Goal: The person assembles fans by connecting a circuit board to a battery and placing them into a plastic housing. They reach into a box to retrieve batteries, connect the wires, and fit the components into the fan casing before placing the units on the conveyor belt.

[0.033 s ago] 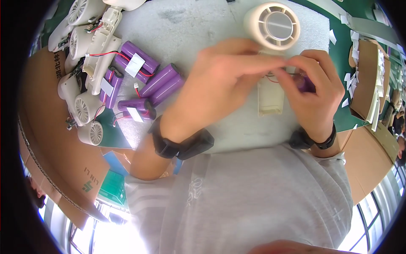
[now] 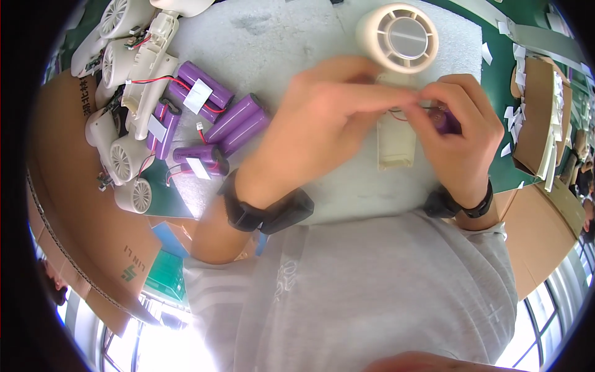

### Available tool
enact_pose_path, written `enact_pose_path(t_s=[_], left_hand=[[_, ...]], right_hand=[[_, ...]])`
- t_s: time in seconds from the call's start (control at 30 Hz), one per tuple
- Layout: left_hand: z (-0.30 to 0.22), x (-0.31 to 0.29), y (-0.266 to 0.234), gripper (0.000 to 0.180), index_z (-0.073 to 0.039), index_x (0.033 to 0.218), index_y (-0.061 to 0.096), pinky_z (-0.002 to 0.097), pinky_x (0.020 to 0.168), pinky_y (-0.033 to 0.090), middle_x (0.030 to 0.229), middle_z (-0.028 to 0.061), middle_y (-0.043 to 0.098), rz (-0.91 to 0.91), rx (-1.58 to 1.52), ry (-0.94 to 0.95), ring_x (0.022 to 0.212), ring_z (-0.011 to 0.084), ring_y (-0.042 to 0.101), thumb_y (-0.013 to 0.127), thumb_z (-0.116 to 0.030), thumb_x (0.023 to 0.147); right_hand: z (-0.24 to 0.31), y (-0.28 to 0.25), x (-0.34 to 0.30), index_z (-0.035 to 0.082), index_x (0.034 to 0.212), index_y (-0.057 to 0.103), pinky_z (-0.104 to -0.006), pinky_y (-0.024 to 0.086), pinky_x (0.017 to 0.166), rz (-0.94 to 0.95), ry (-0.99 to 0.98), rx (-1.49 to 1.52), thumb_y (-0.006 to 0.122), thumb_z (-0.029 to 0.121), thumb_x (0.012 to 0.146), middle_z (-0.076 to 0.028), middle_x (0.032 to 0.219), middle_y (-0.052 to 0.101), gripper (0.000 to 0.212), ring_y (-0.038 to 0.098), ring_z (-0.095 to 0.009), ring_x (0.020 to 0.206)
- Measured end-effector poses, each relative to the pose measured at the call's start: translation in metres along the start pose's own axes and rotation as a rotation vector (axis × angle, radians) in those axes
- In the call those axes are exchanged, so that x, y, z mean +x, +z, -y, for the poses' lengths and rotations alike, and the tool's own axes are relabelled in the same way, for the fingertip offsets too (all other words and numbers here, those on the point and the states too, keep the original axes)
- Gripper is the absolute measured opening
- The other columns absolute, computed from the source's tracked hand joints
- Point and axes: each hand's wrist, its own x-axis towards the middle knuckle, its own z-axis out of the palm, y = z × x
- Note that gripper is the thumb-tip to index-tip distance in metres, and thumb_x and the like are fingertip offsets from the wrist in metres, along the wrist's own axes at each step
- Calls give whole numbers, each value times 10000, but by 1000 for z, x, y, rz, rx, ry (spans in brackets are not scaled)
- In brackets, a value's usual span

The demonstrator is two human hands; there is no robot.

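Note:
Both hands meet over a cream plastic device on the foam sheet. My right hand [image 2: 462, 127] is closed around a purple battery pack [image 2: 449, 123], mostly hidden by the fingers. Thumb and forefinger of my left hand [image 2: 338, 108] are pinched together against the right fingertips; what lies between them is hidden. A thin red and dark wire [image 2: 398, 116] shows just below the pinch. Beneath the hands lies the device's open handle [image 2: 396, 149], and its round slotted head [image 2: 403, 38] stands beyond them.
Several purple battery packs [image 2: 238, 124] with wires and white tabs lie left on the grey-white foam sheet [image 2: 266, 37]. Cream fan housings [image 2: 127, 155] pile up at the far left, beside a cardboard box [image 2: 68, 161]. At right, a small carton [image 2: 536, 118] holds white strips, with paper scraps nearby.

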Motion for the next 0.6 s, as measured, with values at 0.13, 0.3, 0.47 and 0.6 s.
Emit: enact_pose_path(t_s=[0.13,0.3,0.47,0.6], left_hand=[[-1,-1,1,357,-87,1069,742,286,671,536,1003,119,693,-2,122,47,789,218,685,624,107,793],[-5,-3,0,334,-90,1040,752,286,671,531,992,128,686,-23,116,21,798,223,682,633,94,787],[-1,-5,-7,341,-87,1059,743,283,686,530,990,126,679,-52,88,21,816,223,678,625,96,797],[3,-5,-8,382,-85,1106,726,281,701,530,1031,120,661,-104,92,-17,847,207,672,621,103,790]], right_hand=[[-4,-8,4,6,852,619,-213,423,535,209,88,83,794,0,729,-32,803,595,214,505,-83,569],[-4,-29,12,17,1020,578,-230,441,579,600,234,309,733,-32,756,-20,821,595,310,474,-84,600],[-19,-27,8,41,1162,559,-312,503,710,580,60,456,739,24,775,-76,802,609,427,626,-213,778],[-19,-32,10,-4,1173,571,-226,463,586,476,277,667,620,-76,808,-64,909,632,375,566,-96,668]])
